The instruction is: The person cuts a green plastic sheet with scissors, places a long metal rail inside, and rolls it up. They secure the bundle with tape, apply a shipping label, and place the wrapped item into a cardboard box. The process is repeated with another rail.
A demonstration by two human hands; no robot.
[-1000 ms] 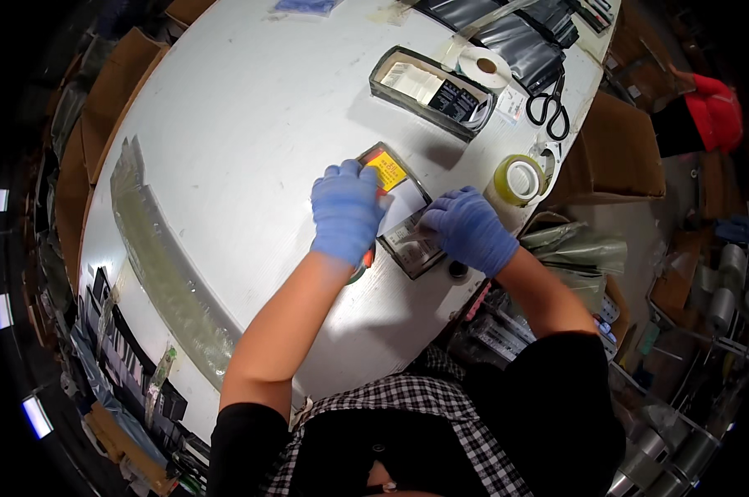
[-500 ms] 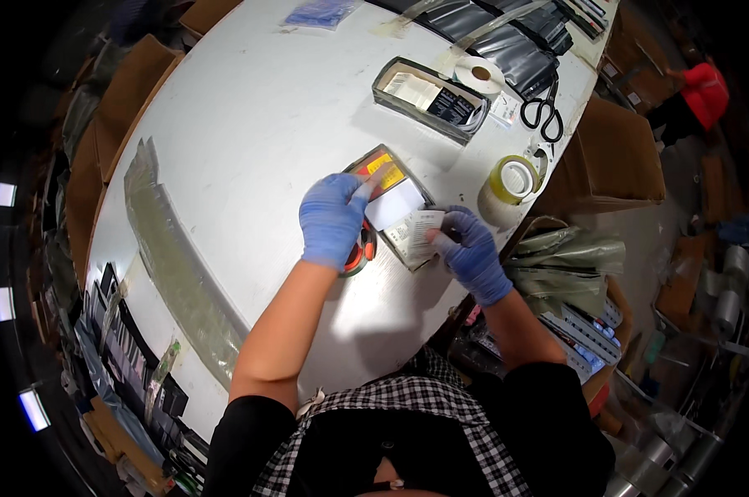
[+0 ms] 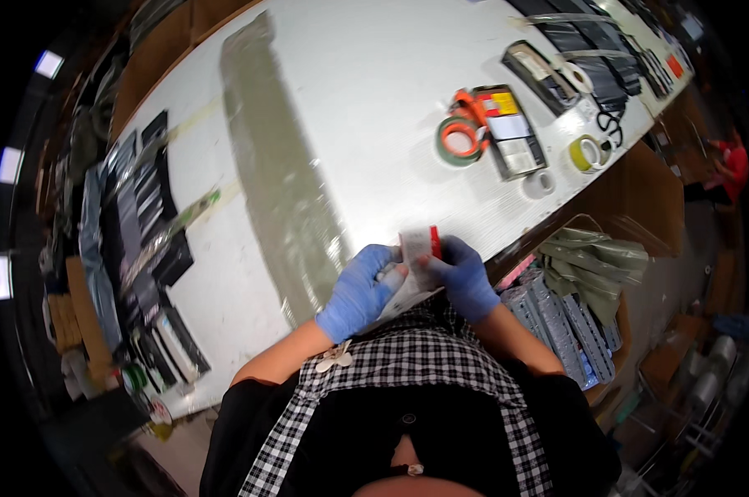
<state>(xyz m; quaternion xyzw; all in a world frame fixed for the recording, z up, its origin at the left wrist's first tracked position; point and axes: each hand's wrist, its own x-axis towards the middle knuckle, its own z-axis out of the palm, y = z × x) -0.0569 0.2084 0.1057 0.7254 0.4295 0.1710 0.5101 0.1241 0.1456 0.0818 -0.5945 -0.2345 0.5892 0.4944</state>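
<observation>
Close to my body at the table's near edge, both gloved hands grip small printed paper labels. My left hand [image 3: 359,291] is closed on the lower left of a white label [image 3: 413,246]. On its other side, my right hand [image 3: 465,280] pinches the right edge, where a red strip [image 3: 435,241] shows. Whether this is one label or several stacked ones I cannot make out. Farther off lies a narrow open tray [image 3: 530,164] sorted with yellow, red and white labels. Beside it rest orange-handled scissors [image 3: 472,106] and an orange and green tape roll [image 3: 459,139].
A long greenish plastic sheet [image 3: 279,157] stretches across the white table [image 3: 374,108]. At the right are a second tray [image 3: 540,76], a yellow tape roll [image 3: 585,153] and black scissors [image 3: 610,128]. Dark packages [image 3: 146,199] line the left. A filled carton [image 3: 556,323] stands to my right.
Both hands have drawn back from the label tray toward my body, carrying paper. The view has turned, so the tray now appears farther off to the right.
</observation>
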